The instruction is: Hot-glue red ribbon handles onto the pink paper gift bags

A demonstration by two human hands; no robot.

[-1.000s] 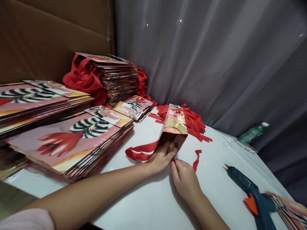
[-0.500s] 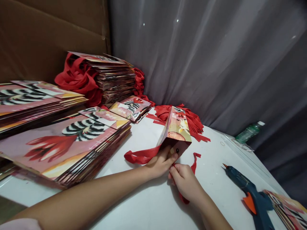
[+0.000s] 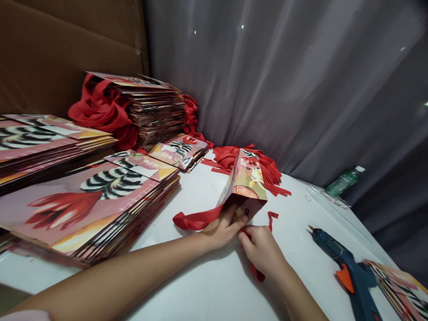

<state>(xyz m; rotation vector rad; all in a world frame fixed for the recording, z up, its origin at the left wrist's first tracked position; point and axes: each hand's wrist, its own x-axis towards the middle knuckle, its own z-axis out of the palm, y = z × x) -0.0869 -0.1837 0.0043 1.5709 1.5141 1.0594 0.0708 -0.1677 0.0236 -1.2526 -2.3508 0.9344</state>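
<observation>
A small printed paper gift bag (image 3: 246, 187) stands opened out on the white table (image 3: 214, 285), its mouth toward me. My left hand (image 3: 223, 228) grips the bag's near rim, fingers closed on it beside a small punched hole. A red ribbon (image 3: 195, 220) loops out to the left from the bag. My right hand (image 3: 261, 249) is closed in a pinch on a red ribbon strip (image 3: 257, 273) just below the hole; the strip's end trails under my wrist. Another end of red ribbon (image 3: 271, 217) curls on the table to the right.
Tall stacks of flat printed bags (image 3: 100, 200) fill the left side, with another stack (image 3: 154, 109) with red handles behind. A pile of cut red ribbons (image 3: 267, 167) lies behind the bag. A blue glue gun (image 3: 347, 269), more flat bags (image 3: 397, 285) and a green bottle (image 3: 344, 180) are at right.
My right hand has drawn the red ribbon strip toward me, so more of it trails under my wrist. The bag has tipped slightly and the view has shifted left.
</observation>
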